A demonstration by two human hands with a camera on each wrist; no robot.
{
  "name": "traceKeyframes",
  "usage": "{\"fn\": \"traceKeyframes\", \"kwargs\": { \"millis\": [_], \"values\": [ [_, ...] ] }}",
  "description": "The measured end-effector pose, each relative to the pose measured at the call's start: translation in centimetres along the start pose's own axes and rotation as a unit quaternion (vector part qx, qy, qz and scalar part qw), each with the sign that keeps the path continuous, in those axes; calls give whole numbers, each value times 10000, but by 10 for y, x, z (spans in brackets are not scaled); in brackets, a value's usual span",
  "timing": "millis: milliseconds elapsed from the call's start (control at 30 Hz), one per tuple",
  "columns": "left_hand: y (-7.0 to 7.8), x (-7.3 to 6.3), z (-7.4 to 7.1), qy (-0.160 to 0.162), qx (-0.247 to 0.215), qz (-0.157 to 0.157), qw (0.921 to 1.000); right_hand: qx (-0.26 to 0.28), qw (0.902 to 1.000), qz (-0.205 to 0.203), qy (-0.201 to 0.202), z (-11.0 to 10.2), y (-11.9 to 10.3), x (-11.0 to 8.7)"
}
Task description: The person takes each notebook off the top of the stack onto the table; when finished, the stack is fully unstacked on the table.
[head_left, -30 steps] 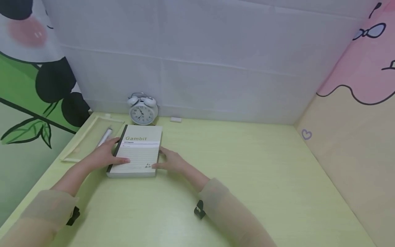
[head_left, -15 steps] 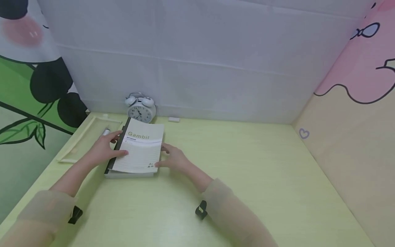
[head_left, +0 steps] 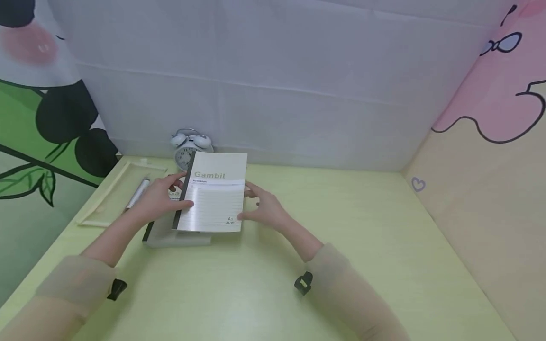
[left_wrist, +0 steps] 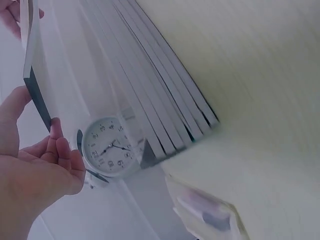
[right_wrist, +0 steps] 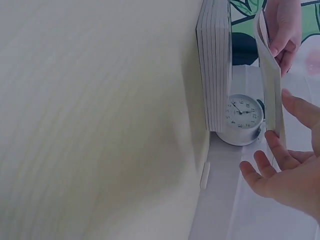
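Between both hands a white notebook (head_left: 213, 199) with a dark spine and "Gambit" on its cover hangs above a stack of several like notebooks (head_left: 183, 240). My left hand (head_left: 164, 196) pinches its spine side, thumb on the cover and fingers beneath. On the opposite edge my right hand (head_left: 266, 208) pinches it near the lower corner, thumb on top. In the right wrist view a gap shows between the raised notebook (right_wrist: 270, 80) and the stack (right_wrist: 214, 65). The left wrist view shows the layered page edges of the stack (left_wrist: 155, 80) lying on the table.
A white twin-bell alarm clock (head_left: 185, 150) stands behind the stack, partly covered by the raised notebook. Left of the stack lies a clear pouch (head_left: 106, 201) with a white marker-like pen (head_left: 138, 193). A small white block (right_wrist: 205, 175) lies near the back wall.
Both hands have lifted the top notebook off the stack and carried it up and to the right. The stack below has come into view, and the notebook now covers part of the clock.
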State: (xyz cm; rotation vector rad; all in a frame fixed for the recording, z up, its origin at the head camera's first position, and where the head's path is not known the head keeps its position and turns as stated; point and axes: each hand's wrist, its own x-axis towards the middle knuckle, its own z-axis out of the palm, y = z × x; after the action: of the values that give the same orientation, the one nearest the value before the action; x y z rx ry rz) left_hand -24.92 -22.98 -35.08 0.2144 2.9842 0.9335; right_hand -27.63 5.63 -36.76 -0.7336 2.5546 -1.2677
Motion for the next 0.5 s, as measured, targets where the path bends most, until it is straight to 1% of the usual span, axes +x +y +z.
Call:
{"fn": "traceKeyframes", "kwargs": {
  "millis": [100, 233, 300, 400, 500],
  "values": [
    [6, 5, 5, 8, -56, 144, 9999, -79, 10000, -59, -1, -12, 3, -3],
    [13, 12, 18, -74, -227, 364, 9991, -212, 9997, -55, -86, -27, 13, -9],
    [17, 15, 25, -89, -166, 424, 9989, -305, 9994, -78, -140, -34, 20, -12],
    [22, 21, 37, -160, -52, 389, 9991, -505, 9983, -167, -235, -43, 29, -16],
    [26, 28, 47, -222, 66, 450, 9987, -743, 9963, -250, -354, -49, 36, -20]
  ]
}}
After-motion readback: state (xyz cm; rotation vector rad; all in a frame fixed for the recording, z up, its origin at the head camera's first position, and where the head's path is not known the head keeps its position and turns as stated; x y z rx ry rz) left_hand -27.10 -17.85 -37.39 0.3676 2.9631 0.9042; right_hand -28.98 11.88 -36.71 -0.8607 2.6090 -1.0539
